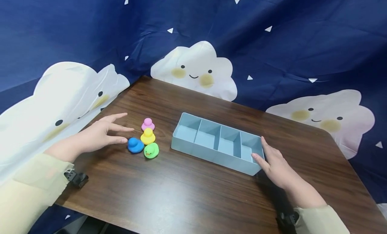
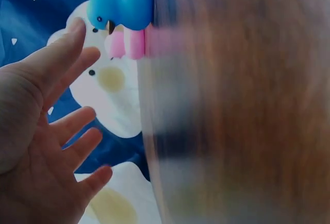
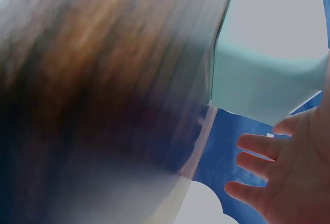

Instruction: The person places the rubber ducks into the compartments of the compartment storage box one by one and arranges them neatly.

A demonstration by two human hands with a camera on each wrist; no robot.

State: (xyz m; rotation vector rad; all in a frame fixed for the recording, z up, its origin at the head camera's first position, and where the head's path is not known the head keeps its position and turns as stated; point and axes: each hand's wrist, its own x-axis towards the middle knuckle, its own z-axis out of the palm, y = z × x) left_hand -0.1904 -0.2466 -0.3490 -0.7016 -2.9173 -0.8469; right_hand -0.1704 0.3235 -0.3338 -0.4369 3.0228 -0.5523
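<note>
My left hand [image 1: 99, 133] reaches in over the table's left side with its fingers spread and nothing held. Its thumb tip is right by a blue rubber duck [image 1: 135, 145]. Close to that one are a yellow duck [image 1: 147, 136], a green duck [image 1: 151, 150] and a pink duck [image 1: 147, 124]. In the left wrist view the blue duck [image 2: 121, 5] is above the thumb. At the right end of a light blue box [image 1: 211, 155] with several compartments is my right hand [image 1: 276, 165]. Its thumb overlaps the near rim, and its fingers extend along the end wall, fairly straight in the right wrist view.
The ducks and box share a dark wooden table [image 1: 181, 200], the box right of the ducks. A blue curtain with smiling white clouds [image 1: 196, 69] hangs behind the table and at its left side.
</note>
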